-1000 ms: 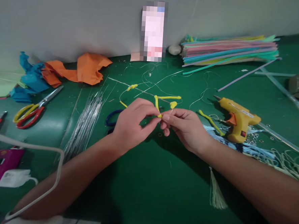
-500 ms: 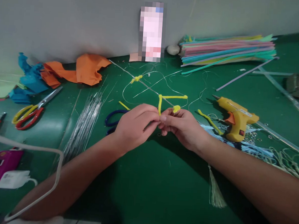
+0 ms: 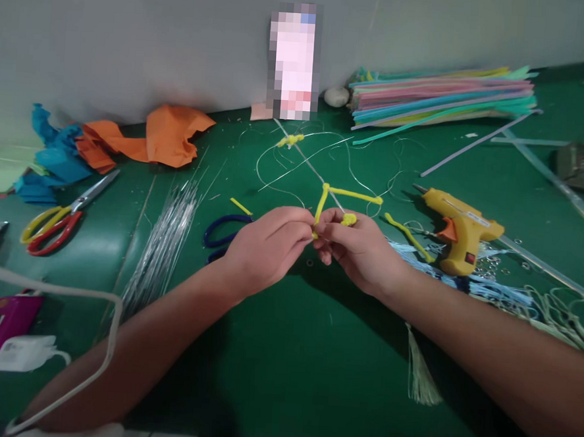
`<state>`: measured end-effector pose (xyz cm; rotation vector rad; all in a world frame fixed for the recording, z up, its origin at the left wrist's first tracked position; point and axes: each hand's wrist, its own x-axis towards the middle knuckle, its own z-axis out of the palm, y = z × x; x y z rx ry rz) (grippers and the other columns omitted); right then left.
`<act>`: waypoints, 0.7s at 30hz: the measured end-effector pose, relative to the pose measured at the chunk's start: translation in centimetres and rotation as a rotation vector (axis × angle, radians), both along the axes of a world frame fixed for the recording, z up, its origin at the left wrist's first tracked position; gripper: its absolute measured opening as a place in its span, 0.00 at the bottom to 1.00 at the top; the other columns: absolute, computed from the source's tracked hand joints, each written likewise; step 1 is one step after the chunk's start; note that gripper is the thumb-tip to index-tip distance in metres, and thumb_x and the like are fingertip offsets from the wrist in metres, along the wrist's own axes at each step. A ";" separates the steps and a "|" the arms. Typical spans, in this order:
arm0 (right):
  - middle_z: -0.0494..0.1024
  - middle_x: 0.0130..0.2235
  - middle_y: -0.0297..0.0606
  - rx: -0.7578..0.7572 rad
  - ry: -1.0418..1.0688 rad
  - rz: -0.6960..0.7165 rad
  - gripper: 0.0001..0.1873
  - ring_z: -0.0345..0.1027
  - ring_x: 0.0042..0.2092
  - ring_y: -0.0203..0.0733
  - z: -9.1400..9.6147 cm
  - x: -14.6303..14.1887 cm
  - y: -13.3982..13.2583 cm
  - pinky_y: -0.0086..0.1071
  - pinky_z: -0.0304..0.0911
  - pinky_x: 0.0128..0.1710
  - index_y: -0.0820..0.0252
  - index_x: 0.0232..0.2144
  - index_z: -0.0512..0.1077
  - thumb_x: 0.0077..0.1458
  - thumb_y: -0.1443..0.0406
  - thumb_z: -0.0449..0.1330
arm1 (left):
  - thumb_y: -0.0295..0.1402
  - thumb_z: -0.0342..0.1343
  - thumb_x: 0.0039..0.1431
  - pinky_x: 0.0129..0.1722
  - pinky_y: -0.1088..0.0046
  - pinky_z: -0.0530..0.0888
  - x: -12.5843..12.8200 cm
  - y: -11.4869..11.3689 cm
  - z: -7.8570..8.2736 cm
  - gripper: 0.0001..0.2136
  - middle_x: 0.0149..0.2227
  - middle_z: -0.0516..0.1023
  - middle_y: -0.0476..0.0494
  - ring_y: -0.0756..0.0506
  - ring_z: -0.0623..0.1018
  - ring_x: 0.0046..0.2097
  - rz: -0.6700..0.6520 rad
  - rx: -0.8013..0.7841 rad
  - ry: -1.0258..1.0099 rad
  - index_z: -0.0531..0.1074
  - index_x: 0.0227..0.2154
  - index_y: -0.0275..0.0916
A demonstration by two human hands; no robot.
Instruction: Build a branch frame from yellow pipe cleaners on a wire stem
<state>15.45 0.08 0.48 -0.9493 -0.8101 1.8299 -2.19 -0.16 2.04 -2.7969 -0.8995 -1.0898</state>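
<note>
My left hand (image 3: 273, 247) is closed, its fingertips pinching the lower end of a bent yellow pipe cleaner (image 3: 353, 194). My right hand (image 3: 359, 250) meets it there, thumb and fingers pressed together on the same pipe cleaner. The pipe cleaner hooks over a thin straight wire (image 3: 309, 161), one arm running down to my fingers and the other sticking out to the right. A twisted yellow knot (image 3: 291, 140) sits near the wire's far end. Another yellow curl (image 3: 348, 219) is by my right fingers. What lies between the fingertips is partly hidden.
Blue-handled scissors (image 3: 222, 231) lie partly behind my left hand. To the right are a yellow glue gun (image 3: 462, 232) and blue tassels (image 3: 500, 289). A bundle of wires (image 3: 164, 244) lies left; pipe cleaners (image 3: 442, 99) are stacked at the back near a phone (image 3: 294, 64).
The wire's far end and its yellow knot have swung to the right. The hooked pipe cleaner has tilted, its free arm shifting right and slightly down. Both hands keep their pinch.
</note>
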 end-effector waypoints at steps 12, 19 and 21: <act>0.76 0.21 0.30 0.201 -0.011 -0.048 0.07 0.69 0.19 0.32 -0.4 0.2 0.1 0.26 0.66 0.20 0.60 0.25 0.72 0.45 0.68 0.68 | 0.30 0.60 0.57 0.44 0.68 0.77 -0.2 -0.4 0.6 0.01 0.42 0.80 0.41 0.45 0.80 0.44 0.088 -0.207 -0.240 0.74 0.32 0.39; 0.77 0.22 0.30 0.244 -0.011 -0.024 0.10 0.69 0.20 0.32 -0.5 0.4 0.0 0.27 0.67 0.21 0.60 0.25 0.73 0.46 0.64 0.71 | 0.39 0.62 0.56 0.21 0.78 0.68 1.0 -0.8 0.9 0.09 0.24 0.75 0.50 0.53 0.72 0.22 0.224 -1.310 -0.731 0.74 0.30 0.37; 0.77 0.22 0.30 0.247 -0.012 -0.014 0.11 0.69 0.20 0.32 -0.4 0.5 0.0 0.27 0.67 0.21 0.60 0.25 0.73 0.46 0.63 0.72 | 0.38 0.65 0.53 0.22 0.79 0.68 1.1 -0.6 0.9 0.09 0.27 0.77 0.49 0.54 0.72 0.23 0.176 -1.431 -0.785 0.75 0.28 0.36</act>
